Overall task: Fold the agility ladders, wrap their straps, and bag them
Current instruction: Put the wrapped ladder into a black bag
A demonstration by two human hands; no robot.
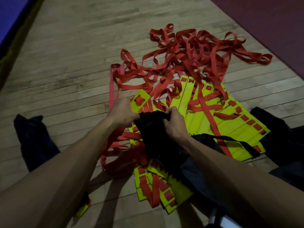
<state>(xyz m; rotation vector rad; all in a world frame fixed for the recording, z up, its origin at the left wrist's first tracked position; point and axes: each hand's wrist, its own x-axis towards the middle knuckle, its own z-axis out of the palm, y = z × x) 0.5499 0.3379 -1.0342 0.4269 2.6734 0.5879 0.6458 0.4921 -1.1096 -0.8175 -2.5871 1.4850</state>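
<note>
A black fabric bag hangs in front of me over the ladders. My left hand grips its top edge on the left and my right hand grips the same edge on the right, fingers curled into the cloth. Under it lie yellow flat rungs fanned out on the wooden floor, with a second bunch of yellow rungs closer to me. Red straps sprawl in a loose tangle beyond the rungs and run through their slots. The bag hides the middle of the rungs.
Wooden floorboards spread to the left. A dark red mat borders the far right, a blue mat the far left. My dark-clothed legs flank the pile. A small yellow piece lies near my left arm.
</note>
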